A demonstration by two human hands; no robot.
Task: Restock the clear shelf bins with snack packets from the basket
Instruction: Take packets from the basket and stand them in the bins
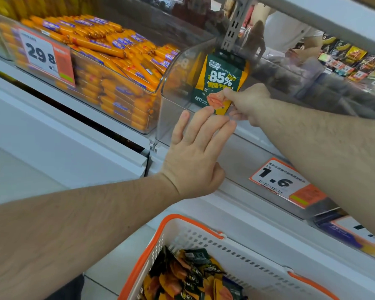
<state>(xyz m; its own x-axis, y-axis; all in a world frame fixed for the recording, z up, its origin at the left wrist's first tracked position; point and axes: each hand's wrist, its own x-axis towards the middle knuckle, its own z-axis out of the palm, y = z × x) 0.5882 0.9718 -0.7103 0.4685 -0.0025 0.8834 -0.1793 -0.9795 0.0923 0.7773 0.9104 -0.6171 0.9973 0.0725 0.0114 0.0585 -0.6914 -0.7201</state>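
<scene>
One packet (222, 83) marked "85%", pinched by right hand (248, 102), price tag (287, 182) "1.6"

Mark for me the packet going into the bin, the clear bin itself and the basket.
green snack packet (222, 80), head view, on its printed front.
clear bin (171, 83), head view, on its curved left wall.
basket (236, 254), head view, on the bare perforated white wall.
</scene>
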